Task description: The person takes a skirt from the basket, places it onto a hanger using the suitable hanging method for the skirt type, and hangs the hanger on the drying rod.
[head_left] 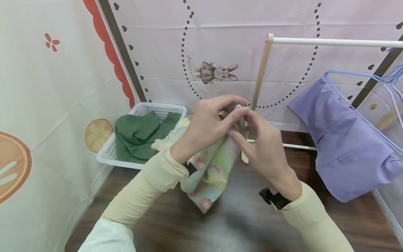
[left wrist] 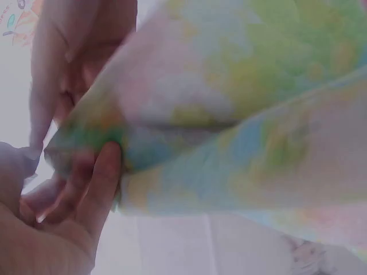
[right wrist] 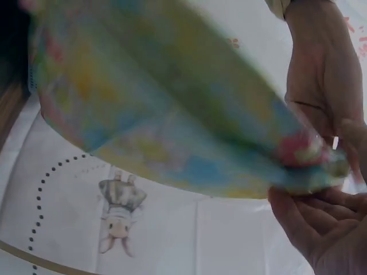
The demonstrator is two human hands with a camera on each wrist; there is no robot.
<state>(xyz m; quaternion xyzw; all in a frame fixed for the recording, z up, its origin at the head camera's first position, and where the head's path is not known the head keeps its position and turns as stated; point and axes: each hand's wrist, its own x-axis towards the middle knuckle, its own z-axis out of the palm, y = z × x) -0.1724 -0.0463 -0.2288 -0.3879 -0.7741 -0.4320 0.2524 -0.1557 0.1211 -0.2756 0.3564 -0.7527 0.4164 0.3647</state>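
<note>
- The fingers of the left hand (head_left: 207, 120) are bent and nearly closed, pinching the gathered upper end of a flowered cloth.
- The fingers of the right hand (head_left: 266, 145) meet them at the same end, curled and nearly closed on it too; the 2 hands touch or almost touch there, and some fingertips are hidden in the folds.
- The flowered cloth (head_left: 217, 166), in pink, yellow, green and blue, hangs from that grip in front of the person, its lower corner pointing down.
- Black straps (head_left: 274, 198) circle the 2 wrists, beside pale yellow sleeves (head_left: 318, 218).
- To the left, a white basket (head_left: 121, 163) holds a crumpled green garment (head_left: 138, 136).
- Beyond the hands stands a rack (head_left: 262, 75) with a wooden post and white rails.
- To the right, a purple garment (head_left: 352, 147) hangs with a blue hanger (head_left: 349, 72).
- Below is a dark wood-grain surface (head_left: 176, 220); behind, a printed backdrop (head_left: 233, 42) shows 1 rabbit.
</note>
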